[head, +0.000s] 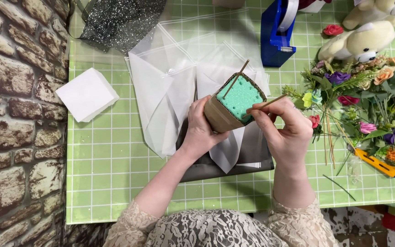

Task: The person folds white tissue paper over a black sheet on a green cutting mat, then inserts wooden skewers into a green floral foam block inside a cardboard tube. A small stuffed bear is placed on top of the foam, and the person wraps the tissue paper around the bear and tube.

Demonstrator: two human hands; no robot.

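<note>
Green gridded counter [106, 160] carries white wrapping sheets [170, 87]. Left hand [202, 130] grips a cardboard box [218, 116] above the sheets; the box contains green floral foam [241, 97] with one wooden stick [236, 78] inserted. Right hand [286, 132] pinches a second stick [267, 104] against the foam.

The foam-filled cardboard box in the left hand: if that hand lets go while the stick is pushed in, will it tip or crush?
The box is probably light, being green foam in thin cardboard, so the right hand's stick would likely tip it. The foam probably dents easily.
</note>
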